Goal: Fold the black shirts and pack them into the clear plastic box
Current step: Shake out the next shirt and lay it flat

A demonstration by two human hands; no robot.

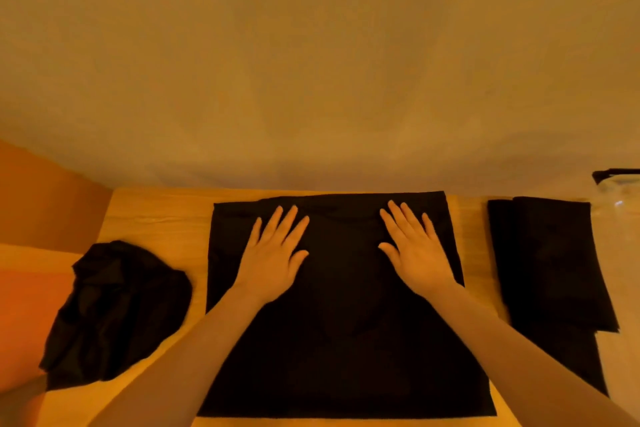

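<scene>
A black shirt (343, 340) lies flat as a wide rectangle in the middle of the wooden table (156, 218). My left hand (275, 253) presses flat on its upper left part, fingers straight and spread. My right hand (414, 250) presses flat on its upper right part in the same way. A crumpled black shirt (117, 312) sits in a heap at the left. A folded black shirt (550, 267) lies at the right. The clear plastic box (620, 198) with a black rim shows only partly at the right edge.
A pale wall rises right behind the table's far edge. An orange surface (31, 305) lies to the left of the table, partly under the crumpled shirt.
</scene>
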